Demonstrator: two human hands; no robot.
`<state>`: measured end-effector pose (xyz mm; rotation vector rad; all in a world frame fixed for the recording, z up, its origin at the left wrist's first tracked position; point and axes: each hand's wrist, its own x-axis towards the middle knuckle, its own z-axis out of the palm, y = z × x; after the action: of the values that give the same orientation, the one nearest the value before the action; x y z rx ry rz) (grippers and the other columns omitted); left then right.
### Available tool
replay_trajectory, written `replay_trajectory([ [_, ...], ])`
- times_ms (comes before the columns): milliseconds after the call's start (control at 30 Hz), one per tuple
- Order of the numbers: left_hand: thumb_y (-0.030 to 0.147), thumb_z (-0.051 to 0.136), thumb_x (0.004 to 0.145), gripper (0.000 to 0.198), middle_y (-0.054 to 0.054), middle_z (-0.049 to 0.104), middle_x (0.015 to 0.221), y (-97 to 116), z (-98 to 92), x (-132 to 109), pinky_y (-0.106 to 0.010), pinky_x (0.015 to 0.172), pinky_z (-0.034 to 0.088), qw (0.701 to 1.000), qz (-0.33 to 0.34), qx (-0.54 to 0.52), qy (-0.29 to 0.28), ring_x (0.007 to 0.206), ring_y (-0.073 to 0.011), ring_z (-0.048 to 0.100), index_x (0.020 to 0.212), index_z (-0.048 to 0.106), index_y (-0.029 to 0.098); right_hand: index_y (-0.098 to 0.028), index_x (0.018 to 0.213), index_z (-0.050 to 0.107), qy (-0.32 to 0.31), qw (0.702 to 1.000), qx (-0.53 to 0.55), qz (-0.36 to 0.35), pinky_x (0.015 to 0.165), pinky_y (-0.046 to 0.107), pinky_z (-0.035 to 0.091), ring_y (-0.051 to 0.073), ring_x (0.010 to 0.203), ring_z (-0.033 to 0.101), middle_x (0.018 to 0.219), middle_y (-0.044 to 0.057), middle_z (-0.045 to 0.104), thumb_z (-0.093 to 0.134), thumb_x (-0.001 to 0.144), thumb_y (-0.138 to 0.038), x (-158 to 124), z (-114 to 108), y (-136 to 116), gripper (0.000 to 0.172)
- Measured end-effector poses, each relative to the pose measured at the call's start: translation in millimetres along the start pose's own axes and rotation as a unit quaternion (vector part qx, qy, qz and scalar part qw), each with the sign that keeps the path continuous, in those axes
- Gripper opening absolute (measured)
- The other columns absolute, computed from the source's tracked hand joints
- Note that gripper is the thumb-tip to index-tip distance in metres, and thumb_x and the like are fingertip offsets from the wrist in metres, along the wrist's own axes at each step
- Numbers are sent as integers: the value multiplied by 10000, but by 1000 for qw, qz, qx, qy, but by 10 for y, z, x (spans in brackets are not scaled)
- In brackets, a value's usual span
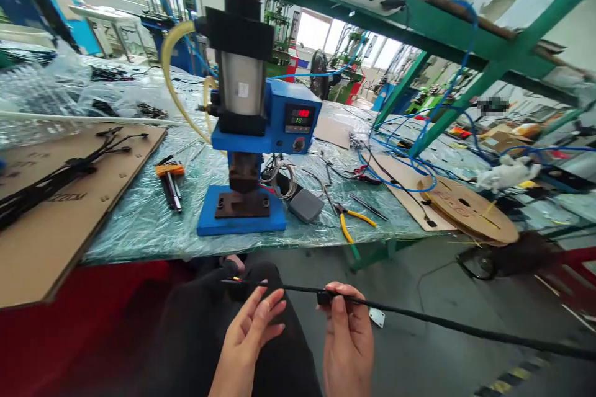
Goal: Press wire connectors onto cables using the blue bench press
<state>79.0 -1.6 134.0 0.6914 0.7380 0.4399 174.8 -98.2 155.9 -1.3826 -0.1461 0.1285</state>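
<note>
A long black cable (428,317) runs from over my lap out to the right edge. Near its left end, short coloured wires stick out. My right hand (347,322) pinches the cable beside a small black block (323,298). Close to the cable's left part is my left hand (251,325), its thumb and fingers bent toward each other around the cable. In front of me on the table (153,236) stands a blue press (242,217) with a lit display.
Yellow-handled pliers (347,223) lie at the table's front edge, beside a grey foot switch (306,206). An orange-handled tool (170,178) is left of the press. Cardboard (41,248) bears black cables. A cardboard reel (470,208) lies at the right.
</note>
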Motion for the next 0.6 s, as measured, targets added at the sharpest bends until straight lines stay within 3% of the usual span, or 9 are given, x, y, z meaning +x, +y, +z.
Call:
replay_trajectory([
  [133, 484, 775, 748, 610, -141, 709, 1219, 222, -69, -34, -333, 838, 581, 987, 88, -98, 97, 1065, -253, 689, 1262, 619, 195, -302, 940, 652, -20, 990, 31, 135, 734, 276, 542, 171, 915, 634, 1018, -6, 676, 775, 729, -562, -178, 40, 257, 356],
  [267, 411, 759, 791, 438, -98, 760, 1049, 296, -171, -58, -312, 820, 572, 975, 140, -120, 124, 926, -206, 723, 1151, 660, 181, -286, 976, 662, -72, 961, 44, 263, 739, 312, 565, 190, 850, 678, 933, 2, 702, 820, 671, -557, -316, 33, 517, 437],
  [367, 358, 760, 801, 305, -60, 765, 886, 356, -251, -15, -293, 770, 571, 967, 188, -118, 125, 804, -171, 724, 1023, 666, 170, -270, 933, 670, -129, 936, 44, 324, 660, 296, 553, 174, 731, 662, 806, -7, 691, 819, 674, -559, -399, 16, 629, 415],
  [500, 335, 768, 796, 232, 6, 727, 717, 678, -391, -20, -251, 668, 556, 940, 292, -103, 141, 658, -129, 688, 931, 650, 187, -248, 878, 699, -195, 906, 68, 369, 602, 235, 494, 113, 641, 577, 782, -12, 657, 803, 716, -543, -468, 60, 533, 352],
  [600, 342, 805, 754, 252, 68, 688, 657, 1108, -623, -196, -235, 623, 534, 888, 414, -81, 182, 600, -102, 632, 876, 625, 216, -216, 906, 721, -255, 892, 57, 370, 591, 222, 449, 104, 632, 546, 755, 3, 632, 765, 760, -556, -481, 144, 344, 372],
])
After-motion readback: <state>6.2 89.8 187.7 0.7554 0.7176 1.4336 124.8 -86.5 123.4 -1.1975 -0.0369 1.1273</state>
